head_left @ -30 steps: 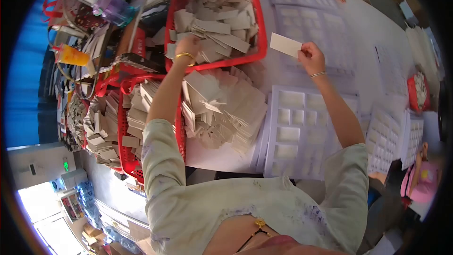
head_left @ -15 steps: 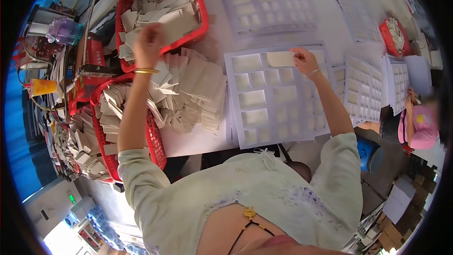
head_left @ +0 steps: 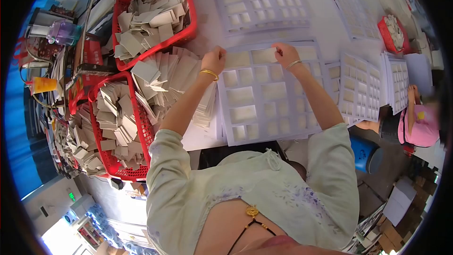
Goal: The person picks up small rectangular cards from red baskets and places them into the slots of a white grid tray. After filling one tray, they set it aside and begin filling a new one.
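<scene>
A white compartment tray (head_left: 258,85), with rectangular cells of different sizes, lies on top of others on the table before me. My left hand (head_left: 214,61) is closed at the tray's upper left corner, fingertips by the first cell of the top row. What it pinches is hidden by the fingers. My right hand (head_left: 286,55) is closed too, its fingertips down at the right end of a pale cardboard piece (head_left: 262,56) in the second top cell. Left of the tray, loose cardboard pieces (head_left: 177,73) lie heaped, some beneath my left forearm.
Two red plastic baskets, an upper one (head_left: 192,26) and a lower one (head_left: 147,134), hold many cardboard pieces at the left. More compartment trays (head_left: 259,4) lie farther back, others (head_left: 361,87) at the right. A person in pink (head_left: 422,125) works at the right edge.
My left hand has moved right, from the upper basket to the tray's upper left corner. My right hand has shifted slightly left, and the cardboard it held now lies in the cell.
</scene>
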A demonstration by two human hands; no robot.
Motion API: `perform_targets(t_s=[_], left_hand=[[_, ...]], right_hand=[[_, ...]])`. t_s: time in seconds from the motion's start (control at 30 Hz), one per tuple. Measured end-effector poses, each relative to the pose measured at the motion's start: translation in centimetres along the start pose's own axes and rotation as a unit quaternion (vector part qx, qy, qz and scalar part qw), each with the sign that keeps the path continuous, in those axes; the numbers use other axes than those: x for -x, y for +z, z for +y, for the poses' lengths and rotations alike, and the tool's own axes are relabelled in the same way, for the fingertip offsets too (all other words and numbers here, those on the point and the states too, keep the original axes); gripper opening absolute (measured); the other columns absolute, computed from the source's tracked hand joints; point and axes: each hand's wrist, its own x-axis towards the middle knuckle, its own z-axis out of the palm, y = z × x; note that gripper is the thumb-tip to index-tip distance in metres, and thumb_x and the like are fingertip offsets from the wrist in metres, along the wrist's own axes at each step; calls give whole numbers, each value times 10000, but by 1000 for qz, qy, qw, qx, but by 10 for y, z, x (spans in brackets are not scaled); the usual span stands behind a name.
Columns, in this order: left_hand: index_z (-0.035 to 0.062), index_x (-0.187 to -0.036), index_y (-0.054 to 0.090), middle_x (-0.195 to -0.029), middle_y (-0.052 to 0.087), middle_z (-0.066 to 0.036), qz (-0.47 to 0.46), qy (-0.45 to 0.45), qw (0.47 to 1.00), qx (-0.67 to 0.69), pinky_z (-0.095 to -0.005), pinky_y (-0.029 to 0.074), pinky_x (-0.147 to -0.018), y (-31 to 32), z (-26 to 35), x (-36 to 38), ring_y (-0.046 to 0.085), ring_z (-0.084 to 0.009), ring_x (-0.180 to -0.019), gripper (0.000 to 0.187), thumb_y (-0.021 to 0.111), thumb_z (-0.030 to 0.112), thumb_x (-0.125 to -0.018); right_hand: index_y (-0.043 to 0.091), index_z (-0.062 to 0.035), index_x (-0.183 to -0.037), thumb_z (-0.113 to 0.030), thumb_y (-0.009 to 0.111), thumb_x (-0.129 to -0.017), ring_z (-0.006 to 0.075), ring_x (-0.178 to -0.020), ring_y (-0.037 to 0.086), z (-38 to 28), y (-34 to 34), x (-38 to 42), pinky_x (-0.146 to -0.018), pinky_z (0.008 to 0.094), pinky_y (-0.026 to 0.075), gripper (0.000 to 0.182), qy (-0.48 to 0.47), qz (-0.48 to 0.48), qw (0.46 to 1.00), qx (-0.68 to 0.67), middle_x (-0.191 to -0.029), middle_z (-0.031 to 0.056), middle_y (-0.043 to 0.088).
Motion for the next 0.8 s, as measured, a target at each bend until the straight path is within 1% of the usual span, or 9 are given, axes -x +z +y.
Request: perform_targets(t_s=[0.03, 0.17, 0.27, 0.33, 0.43, 0.53, 0.63, 0.73, 0.8], left_hand=[[26, -936, 618, -762, 643, -113, 0, 4, 1000, -16, -340, 505, -550, 1, 0, -1, 640, -209, -604, 166, 607, 76, -779], [48, -897, 625, -749, 642, -127, 25, 34, 995, -85, -365, 502, -624, 1, 3, -1, 633, -265, -647, 137, 601, 103, -774], [62, -876, 630, -752, 641, -135, 40, 58, 990, -123, -379, 497, -668, -1, 7, -2, 624, -299, -693, 127, 598, 128, -773], [69, -870, 633, -761, 639, -140, 30, 58, 992, -111, -384, 496, -686, -6, 8, -5, 616, -316, -720, 126, 593, 139, -774], [50, -886, 629, -747, 644, -124, 32, 72, 992, -100, -362, 503, -628, -4, 5, -6, 635, -274, -668, 127, 600, 114, -780], [18, -908, 621, -735, 645, -110, -38, -26, 999, 4, -324, 505, -555, -3, 3, -5, 643, -212, -608, 135, 607, 76, -787], [-11, -928, 612, -723, 645, -108, -43, -39, 991, 122, -290, 499, -505, -8, 3, 0, 637, -161, -571, 149, 610, 48, -791], [-4, -933, 613, -758, 630, -113, -15, 32, 998, 52, -296, 507, -528, -5, 3, 1, 625, -183, -557, 161, 612, 36, -778], [5, -932, 616, -794, 612, -111, 0, 77, 997, -5, -302, 511, -562, 0, -5, -4, 624, -193, -587, 161, 608, 27, -773]], right_hand=[[626, -90, -1000, -79, 589, -763, 267, -695, 586, 3, 3, -1, -684, 371, 483, 240, -17, 6, 1000, 10, -778, 93, 612], [567, -102, -1061, -64, 598, -753, 285, -722, 593, -1, 2, 4, -701, 389, 490, 313, -48, 59, 997, 19, -917, 112, 580], [529, -108, -1102, -57, 609, -747, 281, -718, 601, -8, -3, 7, -700, 383, 497, 367, -19, 33, 999, 0, -977, 126, 557], [538, -103, -1091, -63, 615, -748, 267, -707, 605, -10, -5, 7, -691, 375, 498, 354, -15, 31, 999, -10, -965, 124, 559], [553, -101, -1070, -69, 626, -748, 245, -690, 608, -13, -5, 11, -680, 362, 499, 332, -14, 32, 999, -19, -949, 121, 561], [576, -105, -1040, -86, 630, -756, 227, -682, 607, -15, 1, 8, -673, 345, 496, 290, -19, 34, 999, -27, -937, 103, 574], [601, -110, -1004, -107, 626, -773, 211, -676, 604, -25, 4, 6, -664, 333, 493, 233, -32, 40, 998, -22, -921, 71, 599], [618, -115, -975, -124, 616, -791, 198, -680, 607, -43, 14, 0, -651, 331, 491, 184, -45, 39, 998, -17, -907, 48, 622], [623, -115, -965, -125, 611, -798, 197, -690, 612, -54, 20, -6, -646, 333, 491, 167, -52, 44, 997, -29, -890, 48, 631]])
